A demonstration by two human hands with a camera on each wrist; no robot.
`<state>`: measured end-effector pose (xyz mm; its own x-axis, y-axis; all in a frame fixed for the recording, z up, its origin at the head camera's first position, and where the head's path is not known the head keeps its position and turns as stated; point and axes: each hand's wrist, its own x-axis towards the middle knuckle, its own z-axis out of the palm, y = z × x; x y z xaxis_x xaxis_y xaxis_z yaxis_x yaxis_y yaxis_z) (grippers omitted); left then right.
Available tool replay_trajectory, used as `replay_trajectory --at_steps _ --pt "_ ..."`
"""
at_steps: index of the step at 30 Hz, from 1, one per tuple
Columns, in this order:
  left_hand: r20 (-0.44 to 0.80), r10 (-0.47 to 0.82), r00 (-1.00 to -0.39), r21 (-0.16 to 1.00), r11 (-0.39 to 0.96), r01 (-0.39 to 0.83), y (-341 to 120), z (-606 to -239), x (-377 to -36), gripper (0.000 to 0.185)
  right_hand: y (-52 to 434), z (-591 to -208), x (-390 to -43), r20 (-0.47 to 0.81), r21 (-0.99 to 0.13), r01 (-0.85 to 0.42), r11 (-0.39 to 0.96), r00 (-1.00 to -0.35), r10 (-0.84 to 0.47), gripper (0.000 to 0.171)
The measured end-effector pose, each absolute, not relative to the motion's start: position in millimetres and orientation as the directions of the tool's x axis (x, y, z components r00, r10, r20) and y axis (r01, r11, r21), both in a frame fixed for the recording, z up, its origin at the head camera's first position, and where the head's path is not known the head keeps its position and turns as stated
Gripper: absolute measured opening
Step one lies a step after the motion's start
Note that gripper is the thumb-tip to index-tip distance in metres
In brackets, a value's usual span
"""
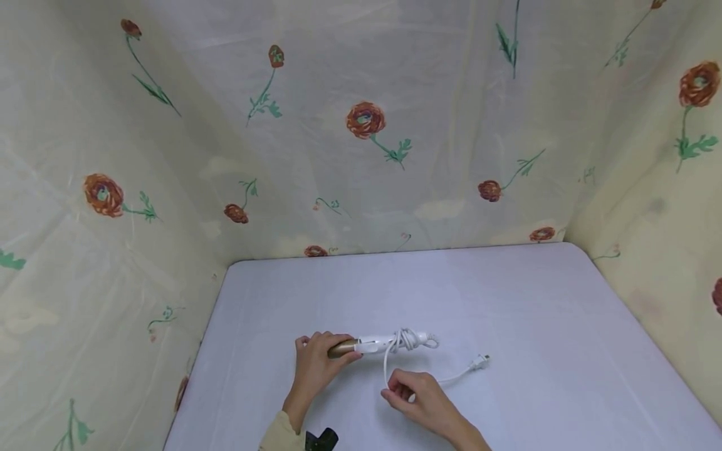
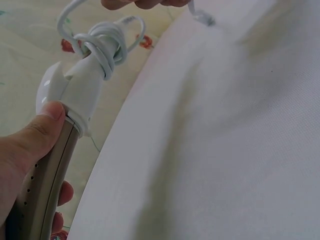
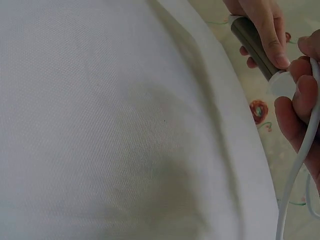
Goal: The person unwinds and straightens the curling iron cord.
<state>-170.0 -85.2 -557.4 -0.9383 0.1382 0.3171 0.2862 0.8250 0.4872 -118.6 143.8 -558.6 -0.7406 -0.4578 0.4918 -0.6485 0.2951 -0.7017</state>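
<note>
Over the near half of the smooth, pale lavender-white table (image 1: 479, 294), my left hand (image 1: 318, 366) is curled firmly round the brown end of a long, rod-shaped brown-and-white appliance (image 1: 369, 346). The thumb presses along one side, close to where brown meets white, and the fingertips wrap round from the other. The appliance lies crosswise in front of me, its white end pointing to my right.

My right hand (image 1: 420, 401), nearer to me and apart from the left, is mostly closed, with the fingers bent in and the thumb against them, pinching a thin white cable (image 1: 405, 339). The cable is wound in several loose turns round the appliance's white end, drops from there to my fingers, then runs on to the right. It finishes in a small white two-pronged plug (image 1: 481, 361); whether that touches the table I cannot tell.

Beyond the table's edges hangs cream-coloured sheeting (image 1: 451, 125) printed with rust-red flowers and green stems.
</note>
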Motion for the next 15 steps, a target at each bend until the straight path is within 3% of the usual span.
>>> replay_trajectory --at_steps 15 --pt "0.281 0.134 -0.950 0.471 0.843 0.258 -84 -557 -170 0.042 152 -537 -122 0.476 -0.699 -0.631 0.337 -0.762 -0.440 0.012"
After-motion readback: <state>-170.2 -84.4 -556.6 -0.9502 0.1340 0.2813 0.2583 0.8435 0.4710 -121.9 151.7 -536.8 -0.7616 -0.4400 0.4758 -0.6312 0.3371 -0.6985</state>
